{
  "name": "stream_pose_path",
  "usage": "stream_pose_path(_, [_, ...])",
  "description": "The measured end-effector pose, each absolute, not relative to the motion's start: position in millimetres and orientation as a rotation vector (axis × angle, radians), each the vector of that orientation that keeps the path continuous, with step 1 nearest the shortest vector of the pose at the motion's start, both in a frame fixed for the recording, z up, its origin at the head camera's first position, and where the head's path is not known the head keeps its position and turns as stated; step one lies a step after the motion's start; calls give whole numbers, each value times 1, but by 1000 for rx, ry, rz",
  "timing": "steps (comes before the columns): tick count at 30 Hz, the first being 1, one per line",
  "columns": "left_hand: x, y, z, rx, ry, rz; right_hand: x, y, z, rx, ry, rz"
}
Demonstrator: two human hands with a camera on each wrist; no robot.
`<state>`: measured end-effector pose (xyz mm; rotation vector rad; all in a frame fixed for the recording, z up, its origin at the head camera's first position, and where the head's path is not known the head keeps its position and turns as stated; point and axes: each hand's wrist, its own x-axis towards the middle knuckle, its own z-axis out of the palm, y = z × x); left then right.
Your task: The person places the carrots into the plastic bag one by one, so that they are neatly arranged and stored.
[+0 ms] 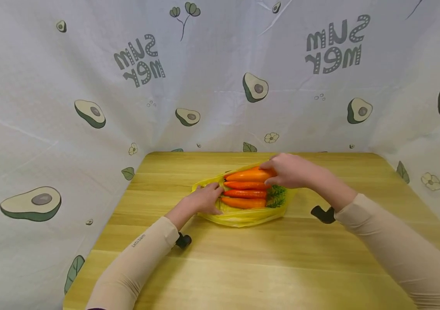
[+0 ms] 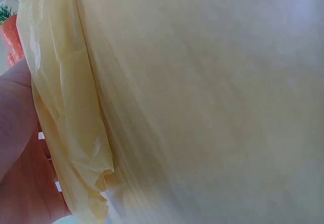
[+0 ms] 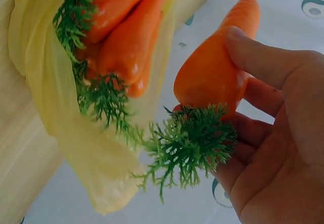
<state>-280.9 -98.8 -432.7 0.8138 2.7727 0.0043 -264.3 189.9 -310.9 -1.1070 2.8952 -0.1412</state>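
Note:
A yellow plastic bag (image 1: 239, 220) lies spread on the table with several orange carrots (image 1: 244, 193) in it, their green leafy tops (image 1: 277, 196) toward the right. My right hand (image 1: 289, 170) grips the rearmost carrot (image 3: 212, 74) at its thick end, thumb on one side and fingers on the other; its leafy top (image 3: 192, 138) hangs free in the right wrist view. My left hand (image 1: 204, 199) is inside the bag's left end, thumb and fingers spread near the carrots' tips. In the left wrist view, bag plastic (image 2: 71, 97) runs alongside that hand and hides part of it.
The wood-grain table (image 1: 243, 267) ends at a pale hanging sheet (image 1: 220, 86) printed with avocados, which rises behind it and on both sides. A dark wrist mount (image 1: 183, 240) juts from my left wrist, another (image 1: 323, 214) from my right.

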Motion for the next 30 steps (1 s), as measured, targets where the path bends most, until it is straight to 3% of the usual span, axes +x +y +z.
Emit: stream_pose_path(30, [-283, -99, -435, 789, 2764, 11, -265, 164, -374, -1264, 2999, 39])
